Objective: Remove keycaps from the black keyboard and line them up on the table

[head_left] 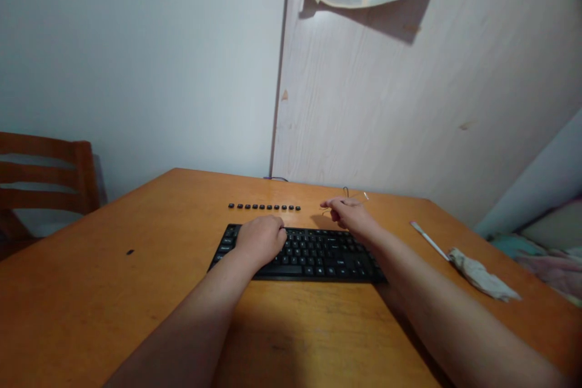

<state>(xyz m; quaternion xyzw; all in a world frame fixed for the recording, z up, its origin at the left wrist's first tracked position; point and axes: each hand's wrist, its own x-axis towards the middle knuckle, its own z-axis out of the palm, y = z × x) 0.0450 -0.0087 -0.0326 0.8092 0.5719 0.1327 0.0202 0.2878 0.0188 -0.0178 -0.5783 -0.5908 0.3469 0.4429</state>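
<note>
A black keyboard (pixel 313 254) lies flat on the wooden table in front of me. Over its left part rests my left hand (pixel 261 239), fingers curled down at the back edge; the fingertips are mostly hidden. My right hand (pixel 348 213) is raised just above the keyboard's back edge, right of the middle. Its thumb and fingers pinch a thin wire tool (pixel 364 196), which looks like a keycap puller; thin wire shows on both sides of the fingers. Behind the keyboard stands a straight row of several small black keycaps (pixel 262 207).
One more small black piece (pixel 130 252) lies on the left of the table (pixel 136 303). To the right are a white-handled brush (pixel 430 240) and a crumpled pale cloth (pixel 482 277). A wooden chair (pixel 45 173) stands at the left, and a wall rises behind the table.
</note>
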